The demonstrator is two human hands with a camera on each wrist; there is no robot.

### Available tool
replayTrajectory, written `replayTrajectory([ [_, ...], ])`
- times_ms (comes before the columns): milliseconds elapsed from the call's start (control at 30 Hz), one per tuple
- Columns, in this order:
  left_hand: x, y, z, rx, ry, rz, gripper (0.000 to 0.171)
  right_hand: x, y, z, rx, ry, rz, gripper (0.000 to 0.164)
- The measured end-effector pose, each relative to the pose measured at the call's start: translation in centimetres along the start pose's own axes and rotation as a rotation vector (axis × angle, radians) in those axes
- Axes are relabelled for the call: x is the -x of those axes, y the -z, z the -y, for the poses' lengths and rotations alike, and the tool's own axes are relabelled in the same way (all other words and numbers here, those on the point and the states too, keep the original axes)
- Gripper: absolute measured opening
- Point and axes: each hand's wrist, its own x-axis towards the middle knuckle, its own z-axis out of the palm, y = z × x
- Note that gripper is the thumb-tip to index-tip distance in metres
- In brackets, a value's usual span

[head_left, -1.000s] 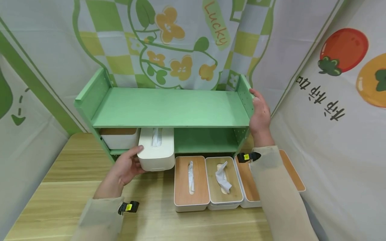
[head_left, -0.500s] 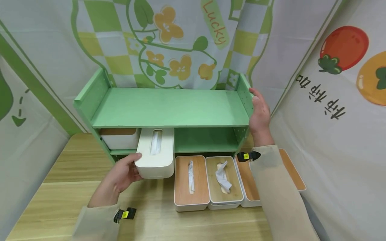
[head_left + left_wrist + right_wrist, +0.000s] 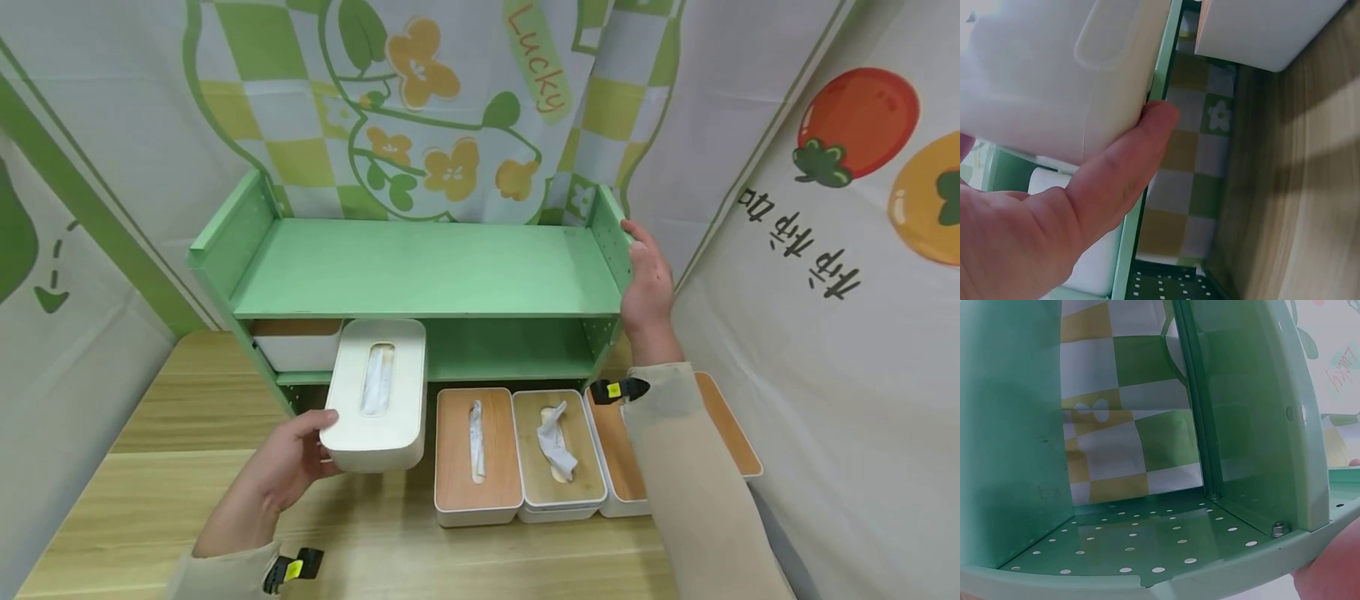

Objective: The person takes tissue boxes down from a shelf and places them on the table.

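Observation:
My left hand (image 3: 281,467) grips a white tissue box (image 3: 405,392) by its near left corner, thumb on the lid's edge and fingers lower down. A tissue shows in the lid's slot. The box is in front of the middle level of a green shelf rack (image 3: 420,267). In the left wrist view, the thumb (image 3: 1125,159) presses along the box's side. My right hand (image 3: 648,287) rests against the outside of the rack's right side panel (image 3: 609,242), its fingers mostly straight. Only small parts of that hand show in the right wrist view.
Another box (image 3: 300,350) with a brown top sits at the left of the middle level. On the wooden table (image 3: 390,554) stand tissue boxes with wooden lids (image 3: 453,454), (image 3: 588,417) and a third (image 3: 727,425) partly behind the right forearm. Printed curtains surround the table.
My left hand has drawn the white tissue box out from the rack, towards me and slightly left, so more of its lid shows. The right hand stays at the side panel.

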Motion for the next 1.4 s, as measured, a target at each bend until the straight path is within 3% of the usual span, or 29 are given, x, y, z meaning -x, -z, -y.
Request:
replayTrajectory([
  [100, 0.6, 0.6, 0.4, -0.001, -0.017, 0.039, 0.039, 0.0, 0.0, -0.1, 0.006, 0.003, 0.001, 0.048],
  [267, 1.4, 2.3, 1.1, 0.011, -0.042, 0.164, 0.030, 0.0, -0.1, -0.1, -0.001, 0.003, -0.003, 0.047],
  [433, 2.0, 3.8, 1.6, 0.043, -0.051, 0.276, 0.036, 0.0, 0.0, 0.0, 0.000, 0.010, -0.008, 0.047],
  [667, 2.8, 5.2, 2.1, 0.008, -0.024, 0.316, 0.040, 0.1, 0.1, 0.0, 0.013, 0.001, -0.006, 0.047],
  [833, 3.3, 6.1, 2.6, -0.059, 0.018, 0.283, 0.055, 0.2, 0.1, 0.1, 0.011, -0.001, 0.002, 0.047],
  [1000, 3.4, 6.7, 3.5, -0.109, 0.080, 0.210, 0.058, 0.1, 0.0, 0.0, 0.007, 0.007, -0.001, 0.047],
  [1233, 3.1, 7.2, 4.7, -0.109, 0.139, 0.204, 0.054, 0.1, 0.0, -0.1, 0.005, 0.006, -0.009, 0.046],
  [1400, 2.9, 7.2, 5.4, -0.136, 0.168, 0.157, 0.067, 0.2, 0.0, 0.1, 0.008, -0.003, 0.001, 0.047],
])
